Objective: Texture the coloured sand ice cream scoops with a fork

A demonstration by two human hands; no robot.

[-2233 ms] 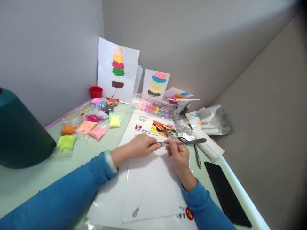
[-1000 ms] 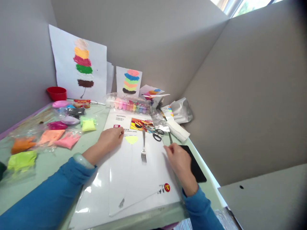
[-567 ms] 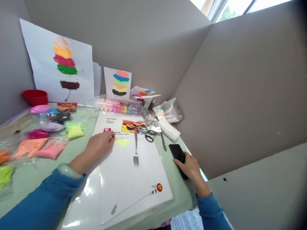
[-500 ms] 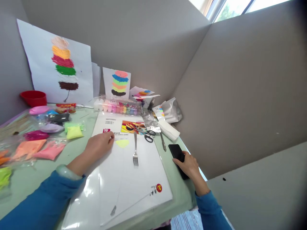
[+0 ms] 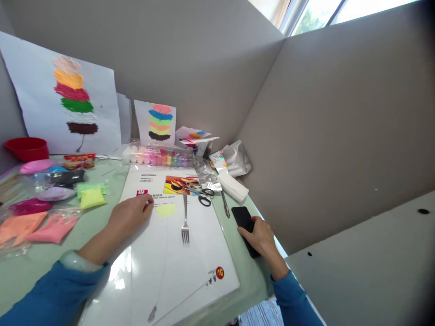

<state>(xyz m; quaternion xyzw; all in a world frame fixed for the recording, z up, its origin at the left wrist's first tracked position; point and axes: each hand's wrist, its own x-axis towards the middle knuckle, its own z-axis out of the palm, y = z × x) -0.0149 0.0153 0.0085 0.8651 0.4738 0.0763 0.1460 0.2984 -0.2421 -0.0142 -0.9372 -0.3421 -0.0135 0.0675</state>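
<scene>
My left hand point(image 5: 131, 214) rests on the left side of a glossy white paper pack point(image 5: 197, 267), its fingers curled in, with nothing seen in them. Right of its fingertips is a small pale yellow shape point(image 5: 166, 210). A metal fork point(image 5: 185, 222) lies on the pack with its tines toward me. Scissors point(image 5: 205, 197) with black handles lie beyond it, across a colourful printed picture point(image 5: 176, 184). At the table's right edge, my right hand point(image 5: 261, 235) grips a black phone point(image 5: 242, 218), thumb on the near side and fingers over the far edge.
Bagged coloured clay point(image 5: 54, 226) and a red bowl point(image 5: 29, 148) are on the left. Painted sheets point(image 5: 105, 104) lean on the back wall, behind a clear pack of small coloured pots point(image 5: 159, 155). A pen point(image 5: 225, 204) and a white roll point(image 5: 234, 186) lie right.
The whole scene has shifted a little left and slightly down as my view turned right. Both hands keep their places, the right one still on the phone.
</scene>
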